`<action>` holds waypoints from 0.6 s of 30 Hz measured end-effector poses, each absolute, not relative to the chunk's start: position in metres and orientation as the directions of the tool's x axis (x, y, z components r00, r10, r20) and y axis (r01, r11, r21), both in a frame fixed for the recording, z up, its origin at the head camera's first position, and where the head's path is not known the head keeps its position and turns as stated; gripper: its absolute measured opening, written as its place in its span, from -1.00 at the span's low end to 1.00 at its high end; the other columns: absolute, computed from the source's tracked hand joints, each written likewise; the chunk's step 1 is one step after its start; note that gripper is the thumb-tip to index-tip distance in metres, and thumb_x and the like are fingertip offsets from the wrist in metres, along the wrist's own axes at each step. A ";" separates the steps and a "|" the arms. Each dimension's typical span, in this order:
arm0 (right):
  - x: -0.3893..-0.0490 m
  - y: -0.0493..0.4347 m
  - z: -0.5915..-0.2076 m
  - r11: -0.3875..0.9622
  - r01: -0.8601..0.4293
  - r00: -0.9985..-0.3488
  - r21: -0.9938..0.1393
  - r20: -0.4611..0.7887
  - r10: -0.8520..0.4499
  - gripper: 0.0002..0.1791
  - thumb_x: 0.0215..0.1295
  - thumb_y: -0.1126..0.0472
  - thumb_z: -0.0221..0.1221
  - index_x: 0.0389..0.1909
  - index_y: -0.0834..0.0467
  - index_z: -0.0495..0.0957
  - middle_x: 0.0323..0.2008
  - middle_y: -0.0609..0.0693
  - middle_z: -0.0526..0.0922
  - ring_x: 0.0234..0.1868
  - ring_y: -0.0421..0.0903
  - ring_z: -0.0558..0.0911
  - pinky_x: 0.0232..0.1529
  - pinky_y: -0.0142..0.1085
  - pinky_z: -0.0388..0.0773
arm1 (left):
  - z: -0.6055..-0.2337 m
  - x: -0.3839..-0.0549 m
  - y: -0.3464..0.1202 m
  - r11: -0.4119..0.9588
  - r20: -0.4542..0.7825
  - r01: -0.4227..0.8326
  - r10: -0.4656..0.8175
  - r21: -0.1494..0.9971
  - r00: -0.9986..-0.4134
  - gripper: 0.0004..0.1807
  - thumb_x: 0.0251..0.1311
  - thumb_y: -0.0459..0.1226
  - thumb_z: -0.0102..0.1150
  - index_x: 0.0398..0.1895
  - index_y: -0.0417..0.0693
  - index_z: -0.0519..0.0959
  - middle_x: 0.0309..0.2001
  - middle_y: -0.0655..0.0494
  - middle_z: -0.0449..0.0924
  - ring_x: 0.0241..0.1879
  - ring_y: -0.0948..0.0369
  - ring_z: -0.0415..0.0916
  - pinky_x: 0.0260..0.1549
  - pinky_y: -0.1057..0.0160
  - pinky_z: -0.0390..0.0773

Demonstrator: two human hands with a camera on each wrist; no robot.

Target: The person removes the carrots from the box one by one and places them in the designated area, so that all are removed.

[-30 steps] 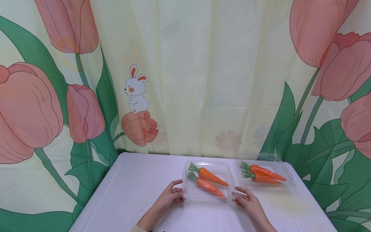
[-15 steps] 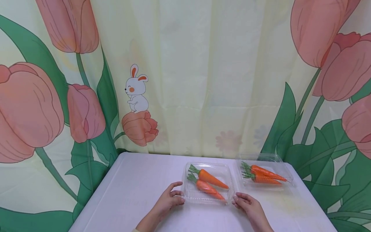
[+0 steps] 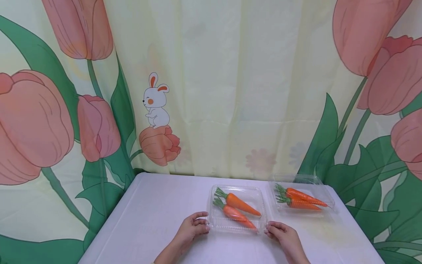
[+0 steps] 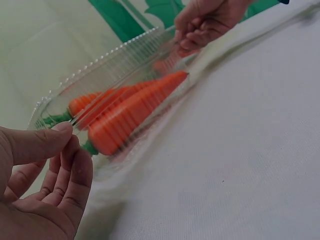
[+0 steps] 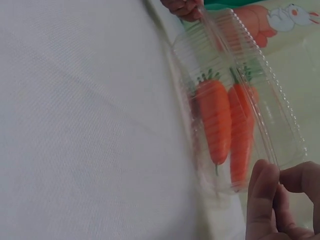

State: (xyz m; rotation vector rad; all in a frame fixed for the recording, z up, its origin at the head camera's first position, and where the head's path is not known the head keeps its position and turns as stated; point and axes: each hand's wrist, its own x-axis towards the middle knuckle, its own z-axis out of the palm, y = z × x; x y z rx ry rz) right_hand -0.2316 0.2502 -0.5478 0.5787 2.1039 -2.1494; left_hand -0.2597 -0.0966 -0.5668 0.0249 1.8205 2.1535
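Observation:
A clear plastic clamshell box (image 3: 237,186) with ribbed walls stands in the middle of the table. Two orange carrots with green tops lie in it, a back carrot (image 3: 243,204) and a front carrot (image 3: 238,217), both slanting down to the right. At the box's left front corner, my left hand (image 3: 190,230) pinches the rim between thumb and fingertips. My right hand (image 3: 286,237) pinches the rim at the right front corner. Both wrist views show the carrots (image 4: 125,120) through the ribbed wall, with the opposite hand at the far end of the box.
To the right, near the table's back edge, stands another clear plastic box (image 3: 308,178) holding more carrots (image 3: 304,197). A white cloth covers the table (image 3: 158,201). Behind it hangs a curtain (image 3: 211,91) printed with tulips and a rabbit.
The box and both hands have shifted slightly toward me. Both hands stay at its front corners, and the carrots keep their places inside. The other box has not moved.

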 end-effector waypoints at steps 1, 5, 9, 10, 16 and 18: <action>-0.232 0.250 -0.548 -0.053 0.318 -0.924 -0.946 -0.322 0.208 -0.61 0.39 0.38 0.24 0.13 0.55 0.50 -0.29 0.07 0.76 -0.30 -0.15 0.76 -0.17 -0.23 0.74 | -0.568 -0.260 -0.096 -0.136 -0.190 -0.229 0.252 0.964 -0.949 -0.38 0.15 -0.54 0.34 0.32 -0.36 0.43 -0.21 0.05 0.65 -0.25 0.24 0.66 -0.12 0.20 0.73; -0.231 0.251 -0.550 -0.026 0.326 -0.924 -0.945 -0.324 0.204 -0.68 0.41 0.35 0.23 0.05 0.51 0.54 -0.33 0.03 0.75 -0.31 -0.16 0.75 -0.18 -0.25 0.74 | -0.571 -0.260 -0.096 -0.138 -0.181 -0.219 0.246 0.966 -0.952 -0.41 0.16 -0.54 0.33 0.29 -0.39 0.44 -0.21 0.05 0.64 -0.24 0.24 0.65 -0.12 0.21 0.72; -0.231 0.251 -0.550 0.002 0.327 -0.925 -0.945 -0.319 0.205 -0.73 0.43 0.32 0.23 -0.03 0.48 0.57 -0.36 0.02 0.74 -0.32 -0.16 0.75 -0.20 -0.26 0.74 | -0.573 -0.259 -0.097 -0.137 -0.181 -0.217 0.237 0.967 -0.955 -0.44 0.16 -0.54 0.34 0.26 -0.42 0.45 -0.20 0.05 0.64 -0.24 0.24 0.64 -0.12 0.24 0.72; -0.231 0.251 -0.550 0.008 0.329 -0.924 -0.944 -0.320 0.209 -0.74 0.43 0.33 0.22 -0.04 0.48 0.58 -0.36 0.02 0.74 -0.32 -0.16 0.75 -0.19 -0.26 0.74 | -0.573 -0.258 -0.097 -0.136 -0.181 -0.217 0.234 0.967 -0.955 -0.44 0.15 -0.54 0.34 0.26 -0.43 0.46 -0.19 0.05 0.64 -0.23 0.24 0.64 -0.12 0.25 0.72; -0.232 0.252 -0.549 0.051 0.371 -0.912 -0.927 -0.354 0.205 -0.71 0.47 0.30 0.19 0.00 0.49 0.59 -0.35 0.02 0.77 -0.33 -0.15 0.76 -0.18 -0.22 0.74 | -0.573 -0.257 -0.097 -0.130 -0.190 -0.220 0.212 0.967 -0.959 -0.46 0.12 -0.54 0.36 0.22 -0.44 0.49 -0.18 0.05 0.66 -0.22 0.25 0.64 -0.13 0.27 0.71; -0.233 0.253 -0.549 0.063 0.389 -0.907 -0.919 -0.369 0.204 -0.69 0.48 0.28 0.19 0.02 0.49 0.59 -0.36 0.02 0.77 -0.33 -0.15 0.76 -0.18 -0.21 0.74 | -0.573 -0.257 -0.097 -0.134 -0.192 -0.223 0.207 0.966 -0.959 -0.46 0.11 -0.54 0.37 0.20 -0.45 0.50 -0.19 0.04 0.67 -0.22 0.25 0.64 -0.14 0.28 0.71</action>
